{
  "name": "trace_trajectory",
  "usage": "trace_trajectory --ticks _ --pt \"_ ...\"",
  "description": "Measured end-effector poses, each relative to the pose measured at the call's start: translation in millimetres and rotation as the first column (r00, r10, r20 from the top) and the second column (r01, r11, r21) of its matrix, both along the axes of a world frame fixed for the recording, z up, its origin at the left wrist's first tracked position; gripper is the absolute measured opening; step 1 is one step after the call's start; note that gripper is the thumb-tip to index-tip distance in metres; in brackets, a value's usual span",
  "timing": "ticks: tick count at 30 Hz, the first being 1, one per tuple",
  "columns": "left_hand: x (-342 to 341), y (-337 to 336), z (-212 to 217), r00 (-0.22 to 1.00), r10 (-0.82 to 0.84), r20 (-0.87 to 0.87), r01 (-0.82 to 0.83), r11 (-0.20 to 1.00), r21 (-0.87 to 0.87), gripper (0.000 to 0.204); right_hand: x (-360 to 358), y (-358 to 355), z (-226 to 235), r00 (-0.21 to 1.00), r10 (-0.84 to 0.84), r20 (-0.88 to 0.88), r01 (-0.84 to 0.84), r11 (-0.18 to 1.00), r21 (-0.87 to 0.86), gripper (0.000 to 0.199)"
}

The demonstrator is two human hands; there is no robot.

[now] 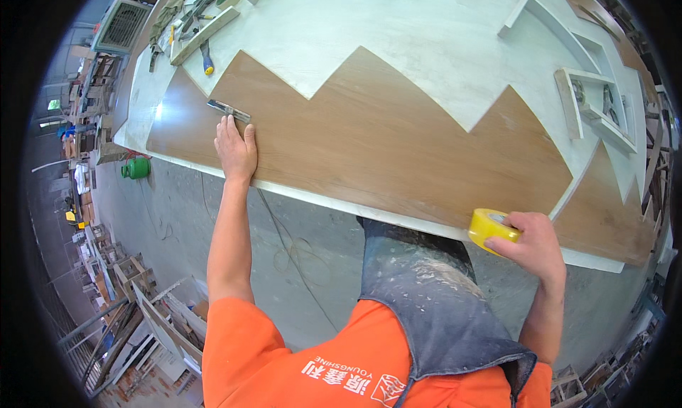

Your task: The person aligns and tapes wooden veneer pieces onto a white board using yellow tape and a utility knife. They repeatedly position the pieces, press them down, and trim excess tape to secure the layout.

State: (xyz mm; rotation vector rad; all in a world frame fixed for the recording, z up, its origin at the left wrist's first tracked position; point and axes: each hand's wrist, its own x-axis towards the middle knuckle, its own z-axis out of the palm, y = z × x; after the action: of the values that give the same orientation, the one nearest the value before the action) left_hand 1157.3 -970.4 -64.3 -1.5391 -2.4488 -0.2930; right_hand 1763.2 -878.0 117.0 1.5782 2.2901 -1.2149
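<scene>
A brown wood-look sheet (369, 131) with a zigzag far edge lies on the white worktop in front of me. My left hand (236, 150) rests flat on its left part, fingers stretched and thumb apart. Just beyond those fingertips, seemingly touching them, lies a slim silver metal tool (229, 111), whose exact kind I cannot make out. At the near edge on the right, my right hand (531, 246) grips a roll of yellow tape (490, 227) between thumb and fingers. A second brown piece (604, 209) lies farther right.
A screwdriver (207, 58) with a blue and yellow handle lies beside a white strip (204, 35) and assorted tools at the far left. White frame pieces (572, 102) sit at the right. A green gas cylinder (136, 168) and a cable (290, 251) are on the floor.
</scene>
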Motion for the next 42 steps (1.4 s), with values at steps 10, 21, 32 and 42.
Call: trace_trajectory --ticks 10,21,32,42 --pt "0.9 3.9 13.2 0.994 -0.014 0.112 0.024 0.996 -0.091 0.05 53.1 11.5 -12.8 0.978 0.068 -0.195 -0.088 0.992 -0.092 0.05" --pt "41.8 -4.8 10.4 0.954 0.251 -0.163 -0.254 0.967 0.003 0.063 198.2 38.9 28.4 0.986 -0.039 -0.161 -0.011 0.954 -0.299 0.051" --pt "544.9 -77.0 30.4 0.888 0.019 0.459 -0.194 0.921 0.338 0.032 276.9 50.0 12.1 0.92 0.183 -0.347 -0.289 0.914 -0.284 0.066" --pt "702.4 -40.8 21.4 0.87 -0.074 0.488 -0.121 0.927 0.355 0.046 264.2 45.8 8.2 0.889 0.403 -0.219 -0.426 0.902 -0.07 0.059"
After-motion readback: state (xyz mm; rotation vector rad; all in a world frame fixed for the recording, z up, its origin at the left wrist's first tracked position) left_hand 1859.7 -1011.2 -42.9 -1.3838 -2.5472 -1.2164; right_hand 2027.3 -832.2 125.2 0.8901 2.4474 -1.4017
